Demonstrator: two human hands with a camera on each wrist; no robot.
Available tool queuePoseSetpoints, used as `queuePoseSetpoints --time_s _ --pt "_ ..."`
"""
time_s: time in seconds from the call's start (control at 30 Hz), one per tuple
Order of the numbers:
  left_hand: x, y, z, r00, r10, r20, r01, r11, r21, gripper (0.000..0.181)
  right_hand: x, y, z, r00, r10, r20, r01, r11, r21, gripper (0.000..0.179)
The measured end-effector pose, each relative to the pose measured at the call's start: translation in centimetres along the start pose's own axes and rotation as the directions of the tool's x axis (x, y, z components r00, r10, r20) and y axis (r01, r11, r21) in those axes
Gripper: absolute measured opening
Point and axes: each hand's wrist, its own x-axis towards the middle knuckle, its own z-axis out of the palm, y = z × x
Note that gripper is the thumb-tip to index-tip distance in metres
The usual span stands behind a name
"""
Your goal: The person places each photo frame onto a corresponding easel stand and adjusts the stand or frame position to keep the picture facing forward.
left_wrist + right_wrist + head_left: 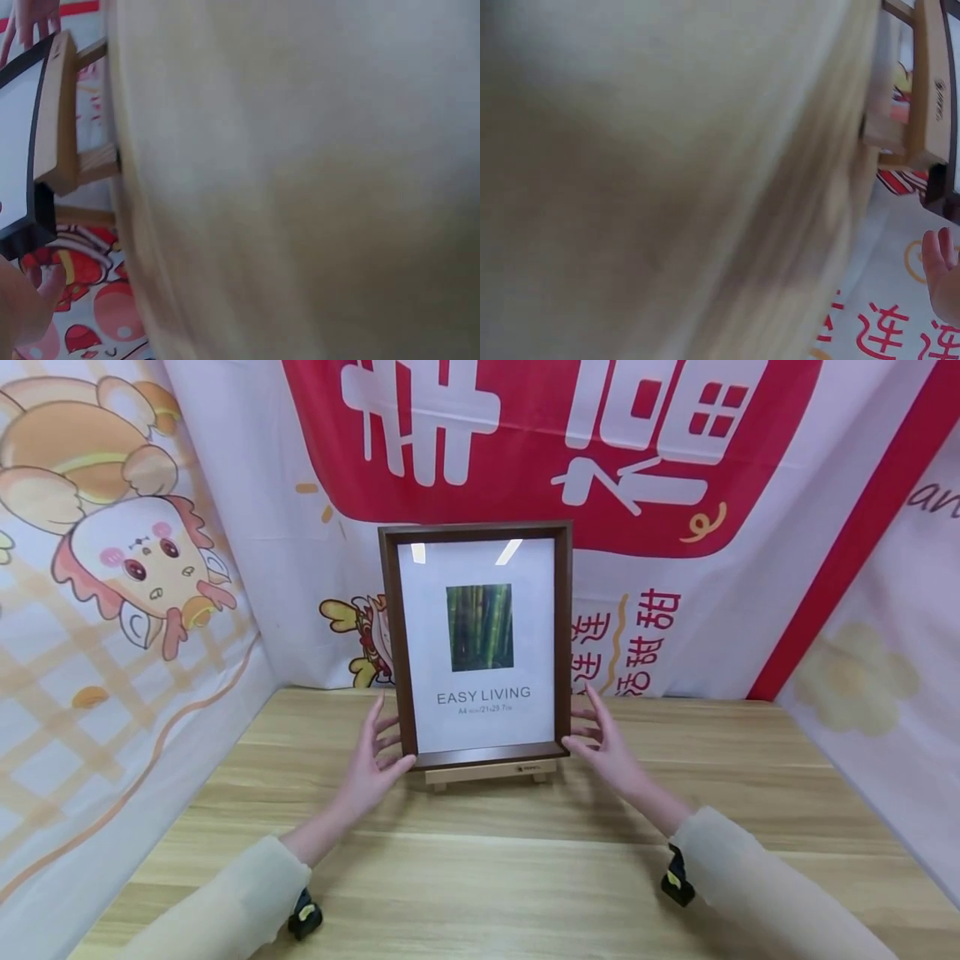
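Note:
A dark brown picture frame (564, 635) stands upright on a small wooden easel (491, 771), its sheet showing bamboo stalks and the words EASY LIVING. At the frame's lower left corner is my left hand (372, 758), fingers spread and thumb tip overlapping the corner. My right hand (609, 752) mirrors it at the lower right corner, its fingers loosely extended. In the right wrist view a gap shows between the right hand (943, 277) and the frame's corner (939, 196). The left wrist view has the left hand (30, 304) just beside the frame's corner (37, 229).
The easel's feet stand on a wood-grain table (480, 877). Behind it hangs a white cloth with a red printed panel (525, 493). A cartoon-printed cloth (135, 593) borders the left side, and another pale cloth (877, 693) borders the right.

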Motion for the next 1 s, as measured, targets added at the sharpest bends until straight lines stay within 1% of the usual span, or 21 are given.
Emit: queuePoseSetpoints --time_s 0.07,0.1,0.23,0.3,0.4,0.57,0.63,0.8,0.9,1.0 --pt "-0.7 -0.2 0.2 0.999 -0.033 0.008 0.033 0.999 -0.005 0.104 -0.5 0.2 0.1 1.000 0.016 0.014 -0.016 1.000 -0.005 0.096" --pt "-1.1 -0.3 0.3 0.998 -0.060 0.015 0.061 0.998 -0.012 0.105 -0.8 0.3 0.1 1.000 0.024 0.020 -0.024 1.000 -0.009 0.098" --pt "-1.9 -0.6 1.1 0.987 -0.158 0.030 0.159 0.987 -0.018 0.108 -1.5 0.7 0.6 0.996 0.068 0.052 -0.067 0.998 -0.023 0.104" --pt "-2.1 -0.7 1.5 0.981 -0.190 0.031 0.191 0.981 -0.017 0.108 -1.7 0.9 0.9 0.993 0.097 0.070 -0.096 0.995 -0.029 0.106" --pt "-2.2 -0.6 2.1 0.975 -0.221 0.021 0.221 0.975 -0.018 0.108 -1.9 1.3 1.4 0.987 0.123 0.099 -0.122 0.992 -0.023 0.109" --pt "-2.3 -0.5 3.0 0.966 -0.259 0.012 0.259 0.965 -0.038 0.110 -2.2 1.6 2.2 0.986 0.117 0.122 -0.117 0.993 -0.006 0.111" --pt "-2.3 -0.6 3.2 0.964 -0.267 0.006 0.267 0.963 -0.022 0.111 -2.3 1.6 2.4 0.986 0.114 0.119 -0.115 0.993 0.002 0.111" --pt "-2.3 -0.6 3.7 0.969 -0.248 -0.017 0.248 0.968 0.024 0.110 -2.2 1.7 2.7 0.988 0.115 0.105 -0.116 0.993 -0.001 0.111" --pt "-2.2 -0.6 3.8 0.971 -0.237 -0.031 0.237 0.971 0.030 0.110 -2.0 1.8 2.8 0.989 0.105 0.101 -0.107 0.994 0.008 0.110" --pt "-2.1 -0.5 3.9 0.970 -0.240 -0.045 0.242 0.969 0.046 0.110 -1.9 1.8 2.9 0.992 0.095 0.087 -0.097 0.995 0.018 0.108"
